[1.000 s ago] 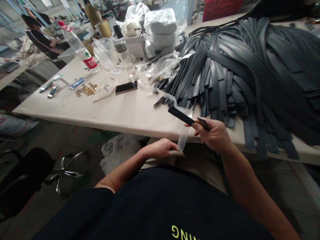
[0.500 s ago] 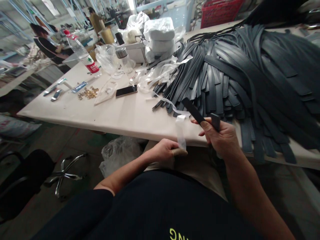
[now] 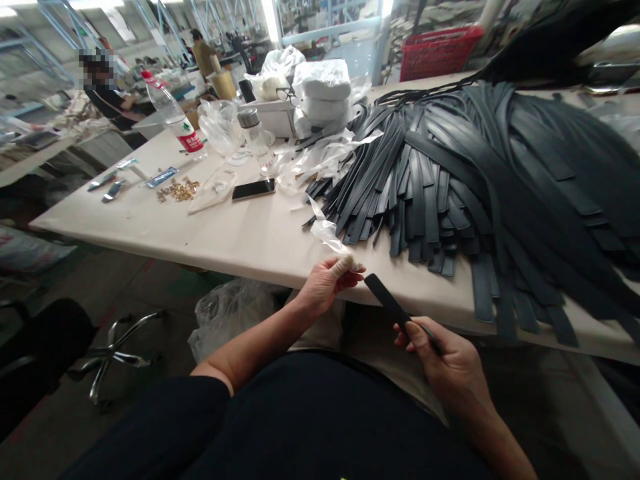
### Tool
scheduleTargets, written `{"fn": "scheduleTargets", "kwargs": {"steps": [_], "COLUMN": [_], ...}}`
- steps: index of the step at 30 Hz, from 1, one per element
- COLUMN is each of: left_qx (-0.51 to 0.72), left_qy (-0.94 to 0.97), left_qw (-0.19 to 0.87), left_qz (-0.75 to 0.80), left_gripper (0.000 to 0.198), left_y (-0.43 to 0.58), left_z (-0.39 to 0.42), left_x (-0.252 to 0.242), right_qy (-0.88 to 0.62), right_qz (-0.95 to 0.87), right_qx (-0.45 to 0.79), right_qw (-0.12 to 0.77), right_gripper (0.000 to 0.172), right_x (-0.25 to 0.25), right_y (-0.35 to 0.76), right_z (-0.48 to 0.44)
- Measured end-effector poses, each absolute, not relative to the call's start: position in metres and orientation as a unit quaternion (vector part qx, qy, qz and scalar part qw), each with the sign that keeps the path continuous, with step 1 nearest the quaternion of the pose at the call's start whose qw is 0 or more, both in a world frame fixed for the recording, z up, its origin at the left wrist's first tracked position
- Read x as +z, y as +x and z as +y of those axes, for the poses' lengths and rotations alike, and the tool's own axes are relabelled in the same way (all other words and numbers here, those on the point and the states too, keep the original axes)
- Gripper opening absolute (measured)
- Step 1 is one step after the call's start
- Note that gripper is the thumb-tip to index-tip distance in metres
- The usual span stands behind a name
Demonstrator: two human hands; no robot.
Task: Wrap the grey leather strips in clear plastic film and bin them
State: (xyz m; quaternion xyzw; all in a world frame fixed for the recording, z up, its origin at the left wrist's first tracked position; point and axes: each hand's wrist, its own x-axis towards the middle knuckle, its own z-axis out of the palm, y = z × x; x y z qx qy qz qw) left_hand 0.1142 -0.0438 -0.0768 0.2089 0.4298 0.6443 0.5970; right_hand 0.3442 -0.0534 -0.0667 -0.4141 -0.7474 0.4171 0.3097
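Note:
My right hand (image 3: 445, 350) grips a black leather strap (image 3: 387, 300) between thumb and fingers, its flat rounded end pointing up and left past the table edge. My left hand (image 3: 327, 283) is closed in a pinch just left of that strap end, close to it. Pale covers wrap some of its fingertips. What the pinch holds, if anything, is too small to make out. Behind the left hand, a thin white translucent strip (image 3: 327, 233) runs over the table toward the thumb; whether they touch is unclear. A large heap of black straps (image 3: 430, 180) spreads across the right of the table.
On the pale table (image 3: 225, 233) lie a phone (image 3: 254, 190), small gold metal parts (image 3: 183, 190), a glass bottle (image 3: 256, 140) and a plastic bottle (image 3: 175, 120). White wrapped bundles (image 3: 323, 87) and a red basket (image 3: 440, 52) stand behind. A wheeled chair (image 3: 113, 353) is at lower left.
My right hand has come down and nearer my body with the strap. My left hand has risen to the table edge, near the strap's end; the white strip no longer hangs down from it.

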Motion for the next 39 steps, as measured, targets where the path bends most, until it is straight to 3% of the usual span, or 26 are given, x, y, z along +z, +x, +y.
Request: {"fn": "scheduleTargets", "kwargs": {"steps": [8,20,28,39], "left_qx": [0.656,0.655,0.658,0.646], "left_qy": [0.231,0.273,0.276,0.252], "left_qw": [0.579,0.547,0.568,0.591], "left_qz": [0.426,0.444,0.41,0.411], "left_gripper": [0.051,0.036,0.031,0.033], "left_y": [0.121,0.12,0.126,0.125], "left_z": [-0.048,-0.049,-0.05,-0.053], "left_x": [-0.073,-0.077,-0.08,-0.078], "right_qy": [-0.403,-0.478,-0.409,-0.42], "right_qz": [-0.774,-0.685,-0.757,-0.768], "right_qx": [0.374,0.4,0.418,0.388], "right_qw": [0.316,0.376,0.292,0.287], "right_gripper": [0.028,0.033,0.035,0.034], "right_x": [-0.085,-0.066,-0.075,-0.076], "right_y": [0.342,0.342,0.338,0.339], "right_z": [-0.044,-0.053,-0.048,-0.046]}}
